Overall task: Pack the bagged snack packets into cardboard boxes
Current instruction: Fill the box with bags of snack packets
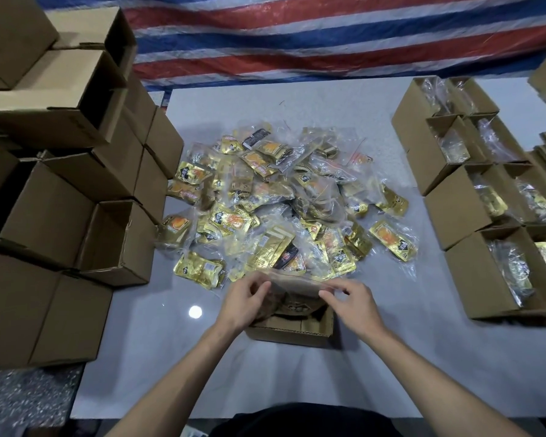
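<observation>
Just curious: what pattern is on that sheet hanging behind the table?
Red, white and blue stripes on the sheet, seen from the head camera.

Item, as I see it from my feed: two bare forearms, no sleeves in view. Left hand [245, 302] and right hand [353, 305] without gloves, rings or watch. Dark garment [303, 421] on the torso at the bottom edge, plain, detail unclear.

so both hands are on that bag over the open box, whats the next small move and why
Probably ease the clear bag straight down into the open box. Both the left hand and the right hand pinch its top edge, and its lower part already dips inside the box, so it looks only partly seated. The pile of packets waits behind.
</observation>
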The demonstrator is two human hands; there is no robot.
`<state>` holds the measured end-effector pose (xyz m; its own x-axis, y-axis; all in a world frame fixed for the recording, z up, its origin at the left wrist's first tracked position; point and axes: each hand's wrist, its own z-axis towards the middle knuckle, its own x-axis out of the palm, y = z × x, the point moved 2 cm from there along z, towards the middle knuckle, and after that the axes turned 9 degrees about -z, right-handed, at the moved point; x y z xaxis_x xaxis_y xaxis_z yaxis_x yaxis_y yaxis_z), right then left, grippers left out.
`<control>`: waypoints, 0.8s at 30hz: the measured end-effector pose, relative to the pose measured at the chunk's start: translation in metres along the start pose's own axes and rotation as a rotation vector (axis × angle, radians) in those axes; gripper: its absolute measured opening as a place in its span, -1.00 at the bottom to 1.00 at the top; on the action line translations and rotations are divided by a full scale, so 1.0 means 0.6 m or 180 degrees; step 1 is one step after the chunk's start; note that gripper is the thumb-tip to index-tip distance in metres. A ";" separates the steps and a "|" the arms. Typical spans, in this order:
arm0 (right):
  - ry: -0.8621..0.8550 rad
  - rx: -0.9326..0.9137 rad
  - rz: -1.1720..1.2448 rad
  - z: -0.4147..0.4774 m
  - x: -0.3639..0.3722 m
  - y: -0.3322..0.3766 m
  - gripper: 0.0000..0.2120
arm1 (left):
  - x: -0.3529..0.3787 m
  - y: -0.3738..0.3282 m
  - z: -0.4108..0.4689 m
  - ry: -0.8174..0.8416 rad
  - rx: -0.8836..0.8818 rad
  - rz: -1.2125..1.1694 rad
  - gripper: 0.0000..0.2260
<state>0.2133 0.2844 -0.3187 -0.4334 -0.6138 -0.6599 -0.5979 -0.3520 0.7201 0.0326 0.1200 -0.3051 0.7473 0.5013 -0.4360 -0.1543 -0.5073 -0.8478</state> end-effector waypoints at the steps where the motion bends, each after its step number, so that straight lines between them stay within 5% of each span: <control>1: -0.0096 -0.0003 -0.0047 0.000 0.001 0.001 -0.90 | 0.000 -0.002 0.001 -0.0031 -0.0018 0.0098 -0.92; 6: -0.0238 -0.0159 -0.0057 0.000 0.001 0.007 -0.80 | 0.001 -0.012 0.003 -0.0071 0.0101 -0.0128 -0.95; 15: -0.0354 -0.0589 -0.0046 -0.014 0.011 0.018 -0.96 | 0.003 -0.002 0.003 -0.0088 -0.0013 -0.0070 -0.97; 21: -0.0344 -0.0619 -0.0451 -0.004 0.015 0.015 -0.88 | 0.002 -0.009 -0.001 -0.0290 0.0579 0.0603 -0.71; 24: -0.0274 -0.0660 -0.0682 -0.005 0.017 0.010 -0.81 | -0.006 -0.011 0.003 0.0105 0.0979 0.0863 -0.58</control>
<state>0.2078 0.2740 -0.3205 -0.3730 -0.4510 -0.8108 -0.5355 -0.6090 0.5851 0.0297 0.1225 -0.2983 0.6725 0.3532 -0.6503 -0.5308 -0.3822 -0.7565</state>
